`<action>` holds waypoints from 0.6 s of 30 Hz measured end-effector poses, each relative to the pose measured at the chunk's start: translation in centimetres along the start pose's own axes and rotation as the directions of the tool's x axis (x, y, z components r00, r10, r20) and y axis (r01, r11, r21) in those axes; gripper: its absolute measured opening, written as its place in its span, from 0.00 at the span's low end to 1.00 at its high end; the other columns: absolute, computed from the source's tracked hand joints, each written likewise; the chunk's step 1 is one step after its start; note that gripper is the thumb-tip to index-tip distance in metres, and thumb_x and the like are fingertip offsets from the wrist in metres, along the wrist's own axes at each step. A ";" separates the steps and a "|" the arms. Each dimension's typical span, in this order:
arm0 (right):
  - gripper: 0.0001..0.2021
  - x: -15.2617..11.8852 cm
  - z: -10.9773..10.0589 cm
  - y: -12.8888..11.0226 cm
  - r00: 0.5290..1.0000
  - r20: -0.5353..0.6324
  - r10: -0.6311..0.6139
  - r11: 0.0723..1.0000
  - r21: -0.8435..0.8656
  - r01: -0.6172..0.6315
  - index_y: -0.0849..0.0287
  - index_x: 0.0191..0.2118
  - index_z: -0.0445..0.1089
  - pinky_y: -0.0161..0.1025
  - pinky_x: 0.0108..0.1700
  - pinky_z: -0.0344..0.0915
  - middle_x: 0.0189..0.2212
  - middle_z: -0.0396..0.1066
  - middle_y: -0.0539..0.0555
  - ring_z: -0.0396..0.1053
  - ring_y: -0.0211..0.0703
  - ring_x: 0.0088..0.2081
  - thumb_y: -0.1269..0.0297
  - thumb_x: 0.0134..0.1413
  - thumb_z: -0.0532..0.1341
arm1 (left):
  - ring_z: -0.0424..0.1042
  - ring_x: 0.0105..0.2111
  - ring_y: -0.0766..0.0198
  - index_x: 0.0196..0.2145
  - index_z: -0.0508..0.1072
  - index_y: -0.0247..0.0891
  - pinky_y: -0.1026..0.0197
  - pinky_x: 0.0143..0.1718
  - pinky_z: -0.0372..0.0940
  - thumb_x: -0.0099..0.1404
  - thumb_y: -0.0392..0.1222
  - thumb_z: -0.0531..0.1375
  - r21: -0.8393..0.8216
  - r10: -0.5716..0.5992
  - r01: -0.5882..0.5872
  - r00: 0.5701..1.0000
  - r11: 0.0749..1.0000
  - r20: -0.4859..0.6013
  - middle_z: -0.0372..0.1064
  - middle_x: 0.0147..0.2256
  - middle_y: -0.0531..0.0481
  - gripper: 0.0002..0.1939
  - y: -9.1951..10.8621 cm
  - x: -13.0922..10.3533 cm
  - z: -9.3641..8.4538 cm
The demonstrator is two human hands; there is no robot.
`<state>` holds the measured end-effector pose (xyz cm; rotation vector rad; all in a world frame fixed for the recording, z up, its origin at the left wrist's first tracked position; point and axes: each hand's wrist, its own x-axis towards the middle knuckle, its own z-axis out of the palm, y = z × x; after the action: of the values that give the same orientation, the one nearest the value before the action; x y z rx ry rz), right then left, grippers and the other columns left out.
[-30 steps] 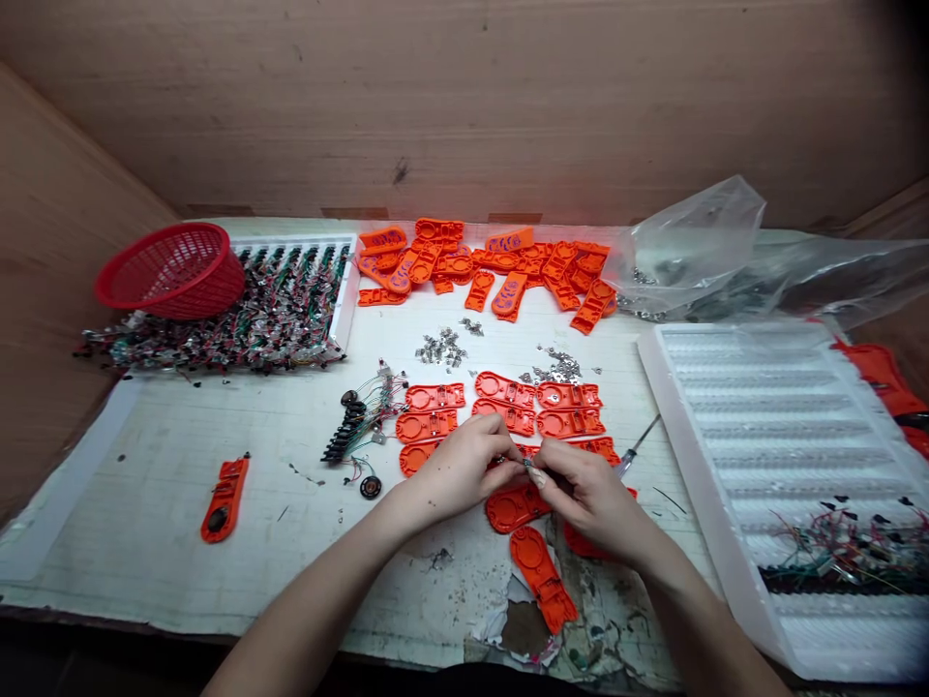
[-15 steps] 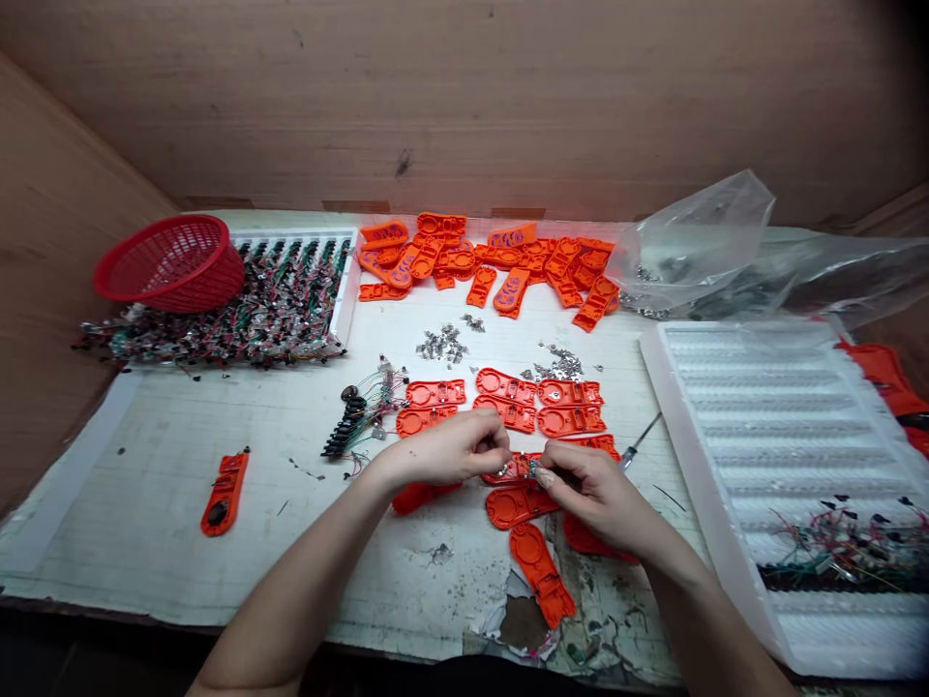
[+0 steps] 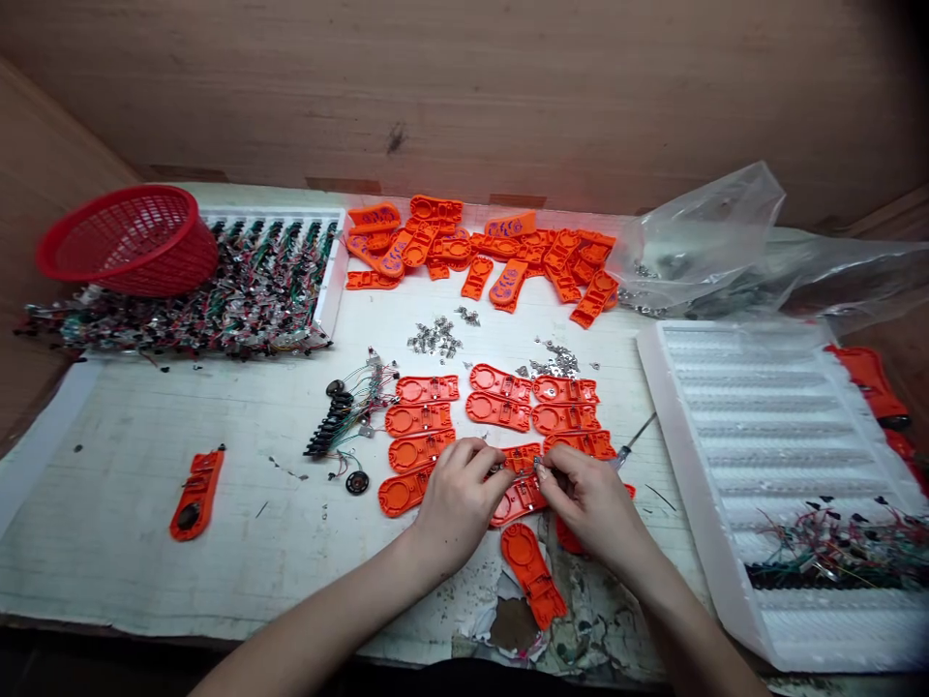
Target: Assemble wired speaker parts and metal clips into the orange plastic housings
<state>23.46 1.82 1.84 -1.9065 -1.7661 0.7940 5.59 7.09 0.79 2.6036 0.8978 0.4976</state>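
My left hand [image 3: 461,499] is closed, its fingers curled at the left side of an orange plastic shell [image 3: 524,451]; whatever lies in its fingertips is too small to make out. At that shell's right part my right hand [image 3: 596,496] pinches a small metal piece [image 3: 538,465] between thumb and forefinger. Similar open orange shells [image 3: 500,411] lie in columns around both hands, partly covered by them. Just below the hands is a shell set at an angle [image 3: 533,576]. Beyond them are small piles of metal contacts [image 3: 555,361].
Wired parts [image 3: 330,426] and a round black disc [image 3: 357,482] lie left. A red basket [image 3: 131,247] rests on a heaped foam tray [image 3: 330,300]. Orange shells [image 3: 508,281] are piled at the back. Right are a screwdriver [image 3: 622,453], a foam tray [image 3: 674,465] and a plastic bag [image 3: 697,242].
My left hand has turned and drawn nearer to me, uncovering shells and the round disc at left. The right hand stays pinched at the same shell. The whole view has shifted slightly.
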 end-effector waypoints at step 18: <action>0.09 0.8 -0.5 0.0 0.996 0.084 0.023 0.999 -0.049 -0.019 0.57 0.25 0.59 0.34 0.26 0.52 0.21 0.62 0.48 0.60 0.37 0.23 0.66 0.57 0.52 | 0.60 0.42 0.57 0.38 0.71 0.38 0.56 0.40 0.63 0.66 0.37 0.55 0.068 0.044 -0.050 0.995 0.996 0.091 0.67 0.38 0.46 0.06 -0.1 -0.1 0.0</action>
<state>23.81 2.63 2.15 -1.9521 -1.8338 0.8591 5.44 7.08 0.68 2.6926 0.8411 0.3638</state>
